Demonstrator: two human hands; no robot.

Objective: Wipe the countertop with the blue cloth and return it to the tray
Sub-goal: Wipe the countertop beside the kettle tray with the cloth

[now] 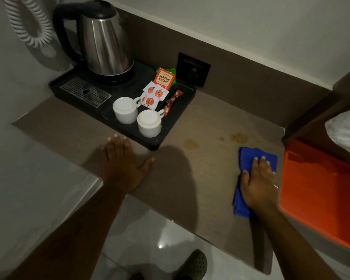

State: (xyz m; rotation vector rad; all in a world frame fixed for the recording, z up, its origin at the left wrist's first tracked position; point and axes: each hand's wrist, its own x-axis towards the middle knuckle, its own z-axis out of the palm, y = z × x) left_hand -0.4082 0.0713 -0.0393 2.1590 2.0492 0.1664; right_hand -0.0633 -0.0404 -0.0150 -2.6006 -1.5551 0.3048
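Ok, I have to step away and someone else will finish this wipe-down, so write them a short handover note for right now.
Left hand: flat and open on the countertop, just in front of the black tray, holding nothing.
Right hand: pressed flat on the blue cloth, which lies on the countertop near the orange tray.
Done: cloth is out and on the surface.
Left: brownish stains beyond the cloth and another stain near the black tray corner are not yet wiped. Wipe those, then put the cloth back in the tray.
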